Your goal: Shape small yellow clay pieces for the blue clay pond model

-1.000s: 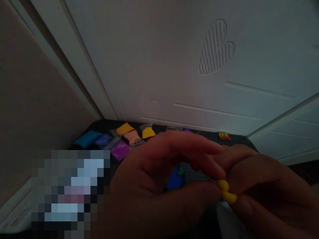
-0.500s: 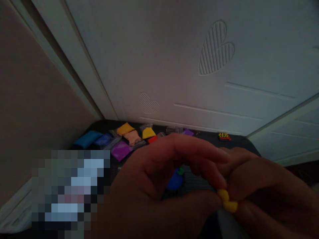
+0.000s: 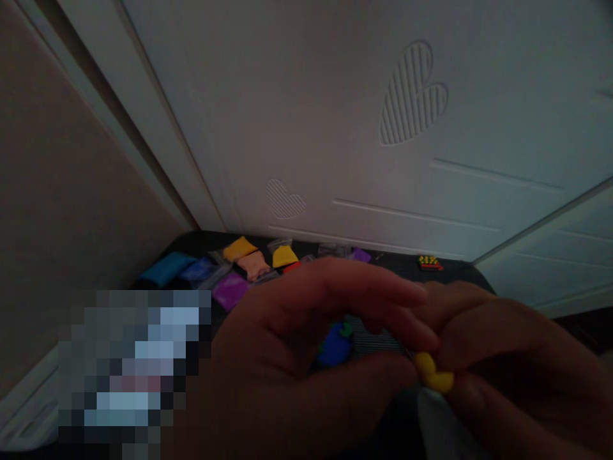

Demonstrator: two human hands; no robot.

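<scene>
Left hand (image 3: pixel 272 377): arched, thumb and fingertip pinching a two-part yellow lump (image 3: pixel 439 382) | Right hand (image 3: pixel 531 364): curled, thumb and finger pinching its other side | Yellow lump: between both hands, above a dark table (image 3: pixel 463 271) | Beyond: green-trimmed blue piece (image 3: pixel 334 346), purple packet (image 3: pixel 230 291)

Towards six o'clock the bare left hand (image 3: pixel 268 377) shows fingers (image 3: pixel 345 275) tapering to rounded tips and a long thumb (image 3: pixel 364 383) widening into a full base, while the bare right hand (image 3: pixel 541 345), towards four o'clock, has smoothly rounded contours, its finer markings lost in dimness.
</scene>
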